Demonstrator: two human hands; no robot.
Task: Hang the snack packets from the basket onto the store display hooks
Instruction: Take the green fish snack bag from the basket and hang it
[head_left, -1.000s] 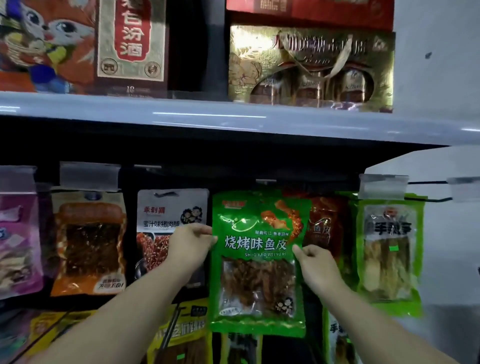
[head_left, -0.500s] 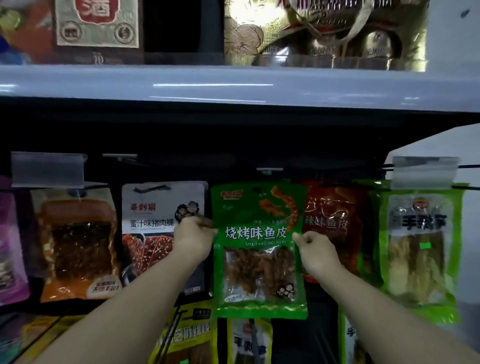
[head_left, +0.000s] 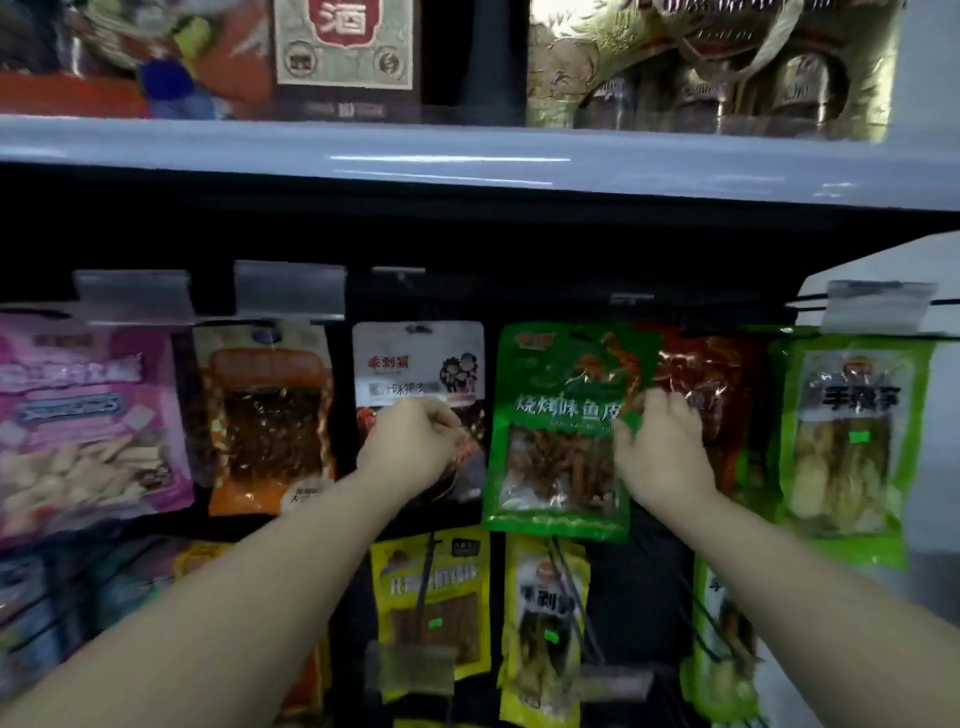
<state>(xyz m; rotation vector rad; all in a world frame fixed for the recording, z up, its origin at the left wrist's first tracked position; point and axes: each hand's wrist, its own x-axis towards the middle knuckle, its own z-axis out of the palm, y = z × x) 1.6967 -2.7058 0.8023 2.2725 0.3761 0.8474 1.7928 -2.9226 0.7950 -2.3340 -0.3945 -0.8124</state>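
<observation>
red packet (head_left: 711, 395) half behind green packet (head_left: 558, 431)

The fish snack packet (head_left: 558, 431) is green, the packet beside it (head_left: 722, 395) red, the far-left packet (head_left: 83, 415) pink.

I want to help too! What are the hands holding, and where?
The right hand pinches the green snack packet at its right edge. The left hand holds nothing.

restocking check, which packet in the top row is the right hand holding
The bright green fish-skin packet, between the white packet and the red one; the right hand grips its right edge.
</observation>
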